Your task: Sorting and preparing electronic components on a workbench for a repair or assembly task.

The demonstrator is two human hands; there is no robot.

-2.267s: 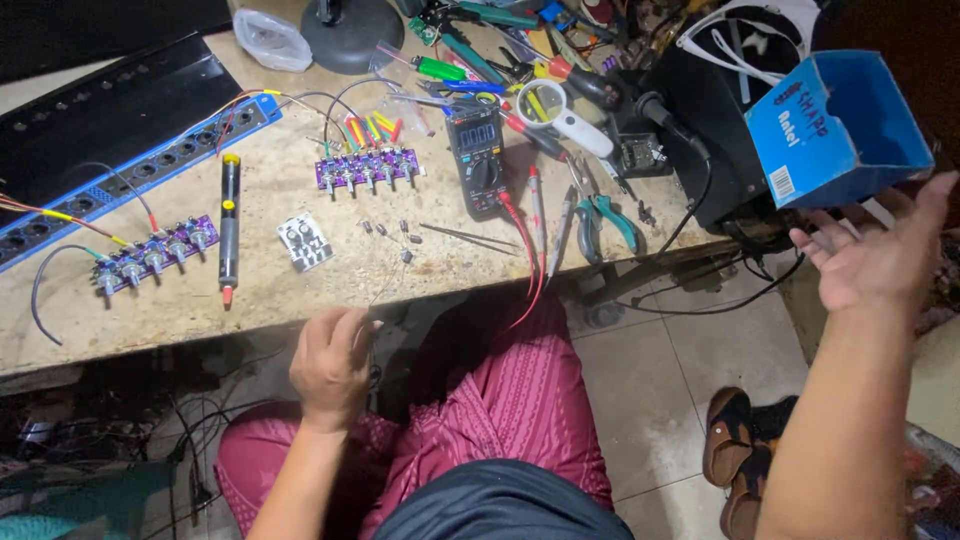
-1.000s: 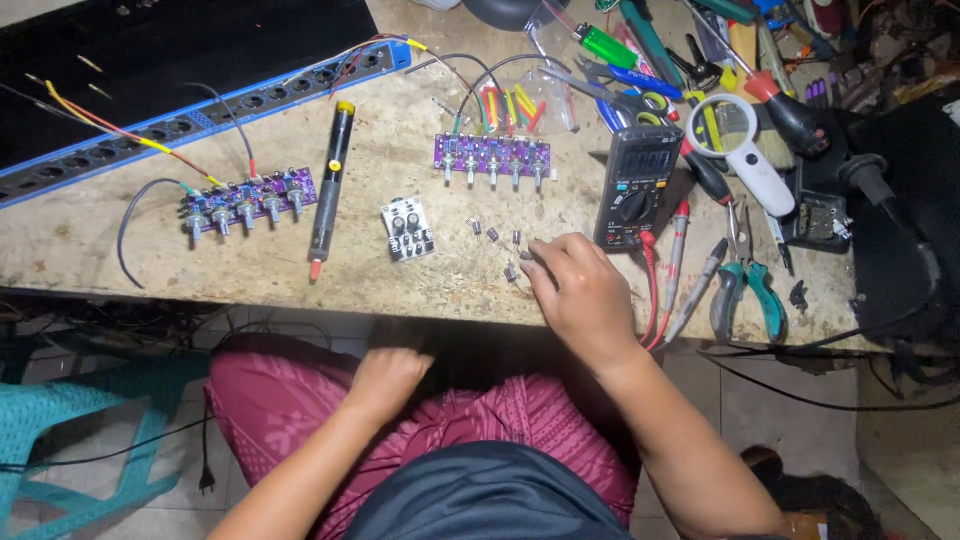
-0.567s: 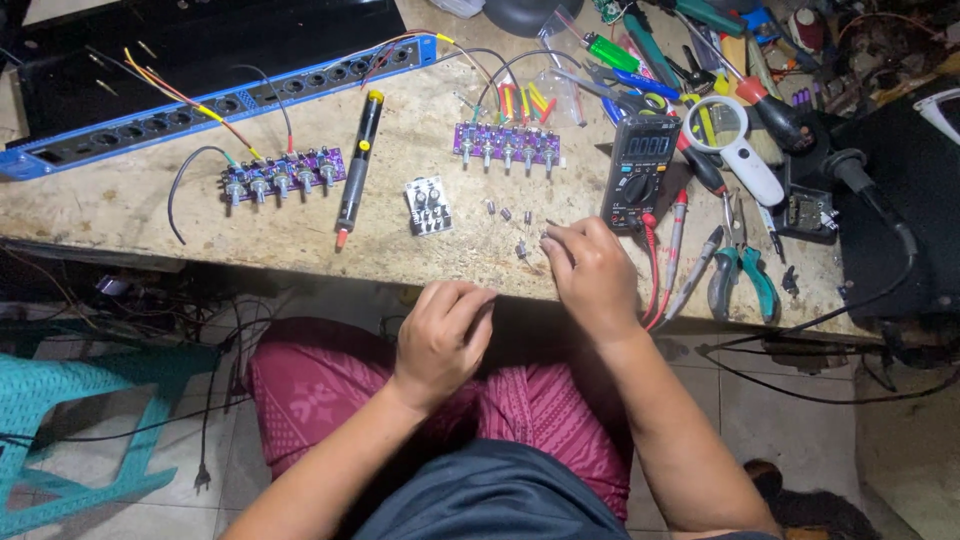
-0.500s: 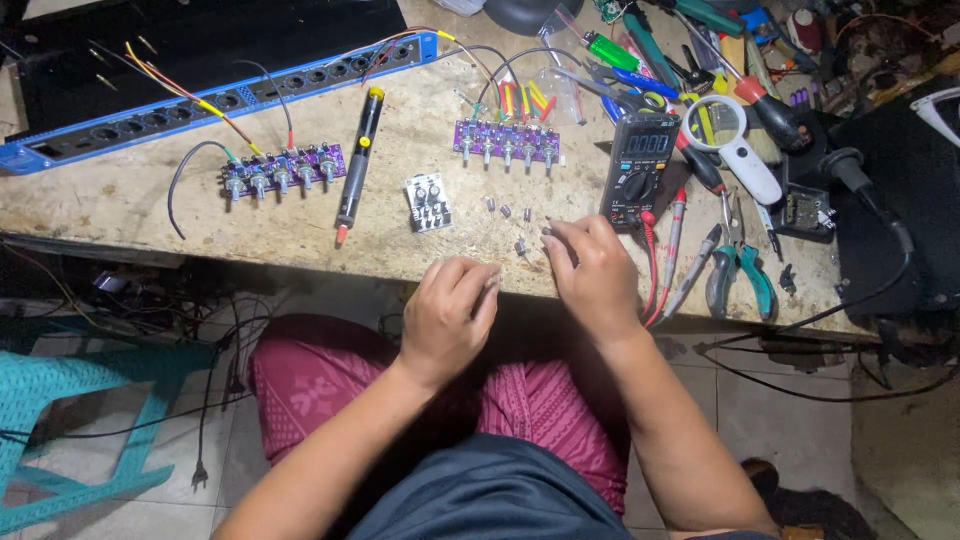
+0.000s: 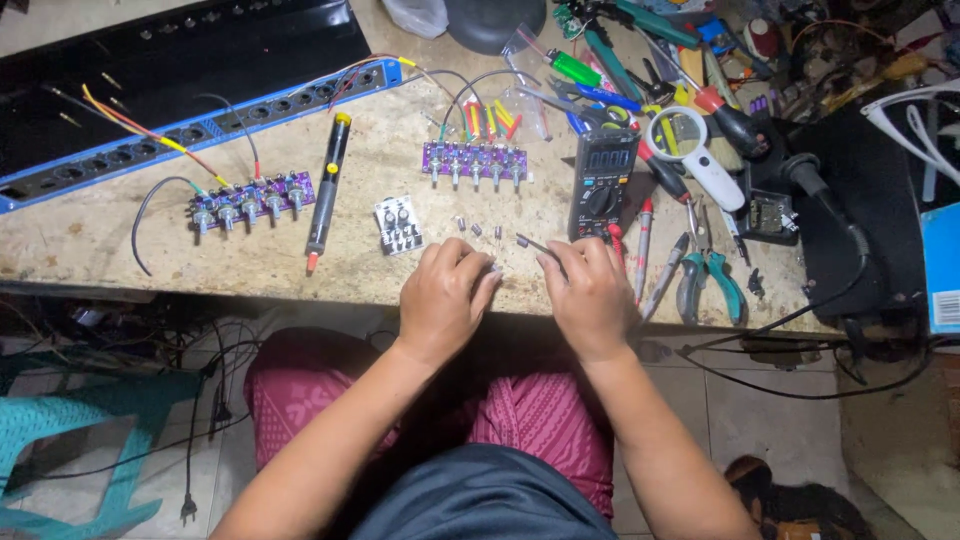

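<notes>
— While both hands meet at the near edge of the worn stone workbench (image 5: 120, 235), what is held?

— The right hand (image 5: 590, 295) pinches a small grey cylindrical part on a thin metal lead (image 5: 532, 243), jutting left from its fingertips.

— And the left hand (image 5: 445, 295)?

— Curled, fingertips down just beside it; its grip cannot be told. A black multimeter (image 5: 603, 180) lies behind.

A worn stone workbench (image 5: 120, 240) stood over a pale tiled floor (image 5: 770, 400); a teal plastic stool (image 5: 70, 440) sat beside it.
</notes>
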